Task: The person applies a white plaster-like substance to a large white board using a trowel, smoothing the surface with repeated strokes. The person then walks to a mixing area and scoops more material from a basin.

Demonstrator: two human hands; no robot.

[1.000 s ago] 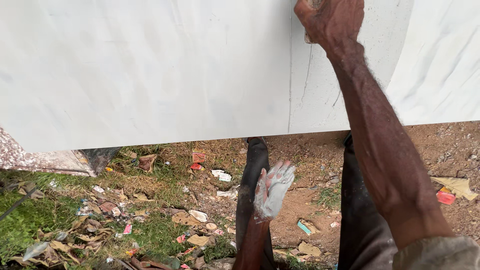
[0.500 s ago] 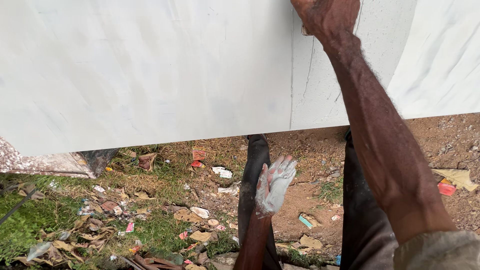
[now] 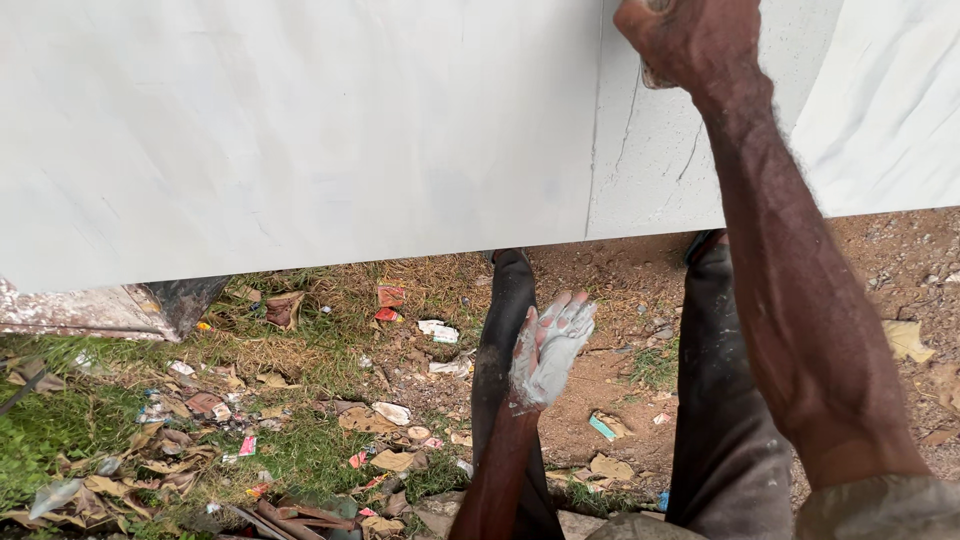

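Fingers (image 3: 572, 318) of the left hand (image 3: 548, 352) are stretched out straight and close together, holding nothing; the palm is coated with pale grey paste and hangs above the littered ground (image 3: 300, 420). The right hand (image 3: 690, 40) is raised against the white wall (image 3: 300, 130), beside a vertical crack (image 3: 598, 120). It is closed like a fist around something, but the top edge cuts it off, so I cannot tell what it holds.

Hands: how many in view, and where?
2. Right hand is raised at the top edge against the white wall, near a crack. Left hand is lower, open, coated in white paste, over the littered ground. None look hidden.
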